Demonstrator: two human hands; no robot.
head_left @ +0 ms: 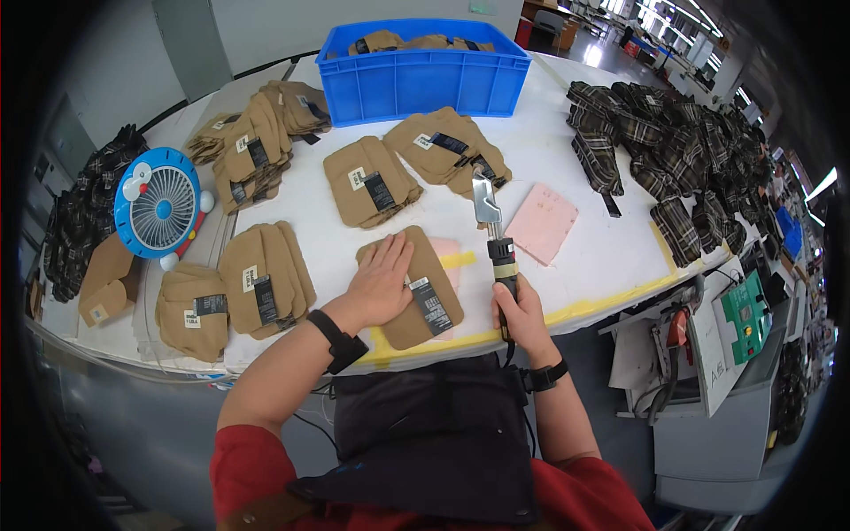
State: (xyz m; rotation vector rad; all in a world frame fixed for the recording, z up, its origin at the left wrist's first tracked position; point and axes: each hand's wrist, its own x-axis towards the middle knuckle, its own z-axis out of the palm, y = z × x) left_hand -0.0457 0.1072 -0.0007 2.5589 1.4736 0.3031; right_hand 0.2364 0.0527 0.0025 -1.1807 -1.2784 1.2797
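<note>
My left hand (379,285) lies flat with its fingers stretched out, pressing on a tan fabric piece (403,330) with rounded corners. A black label and a small white tag are on that piece. Wrapped in my right hand (526,320) is the black handle of an electric hot knife (501,251). Its metal blade points up and away from me, just right of the fabric and apart from it. Part of a pink sheet (450,262) shows beneath the fabric piece. A pink slab (542,223) lies to the right of the blade.
Stacks of tan pieces lie in the middle (367,168) and left (266,279). A blue bin (421,88) at the back holds more. Plaid fabric pieces (660,137) are heaped at right. A blue fan (161,209) stands at left. Yellow tape (611,307) lines the table's near edge.
</note>
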